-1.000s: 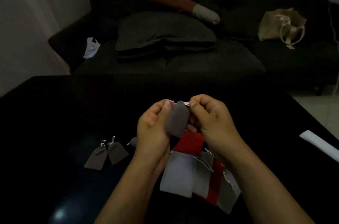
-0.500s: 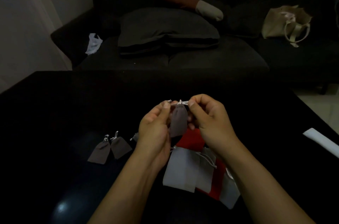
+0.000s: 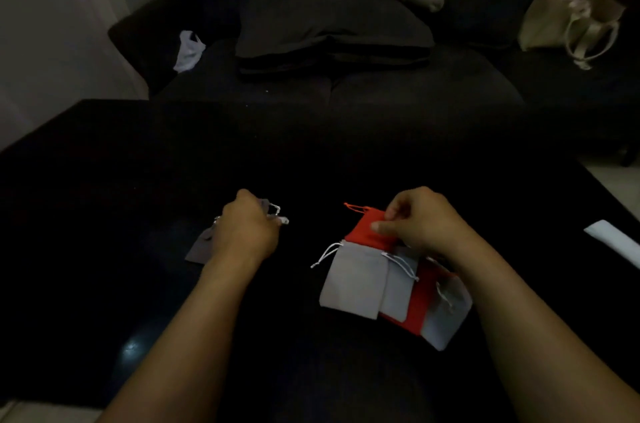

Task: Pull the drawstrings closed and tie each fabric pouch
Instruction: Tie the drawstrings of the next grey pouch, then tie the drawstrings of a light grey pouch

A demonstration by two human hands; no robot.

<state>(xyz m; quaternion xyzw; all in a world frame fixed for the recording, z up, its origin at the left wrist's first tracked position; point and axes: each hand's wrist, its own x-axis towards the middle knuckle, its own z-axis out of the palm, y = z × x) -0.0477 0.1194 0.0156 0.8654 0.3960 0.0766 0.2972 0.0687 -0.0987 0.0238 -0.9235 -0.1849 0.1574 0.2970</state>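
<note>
The black desk (image 3: 104,215) carried everything. At 3 o'clock sat a pile of pouches (image 3: 391,287): three light grey and two red ones that I could count. The right hand (image 3: 426,222) had its grip pinched on the top red pouch (image 3: 367,228), at the pile's 12 o'clock edge. Over at 9 o'clock the left hand (image 3: 246,228) was curled around a dark grey pouch (image 3: 265,206), drawstring (image 3: 278,215) poking out, one more dark pouch (image 3: 199,248) beneath.

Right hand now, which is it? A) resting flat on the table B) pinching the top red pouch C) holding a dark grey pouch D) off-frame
B: the right hand pinches the upper edge of the red pouch that tops the pile of grey and red pouches.
</note>
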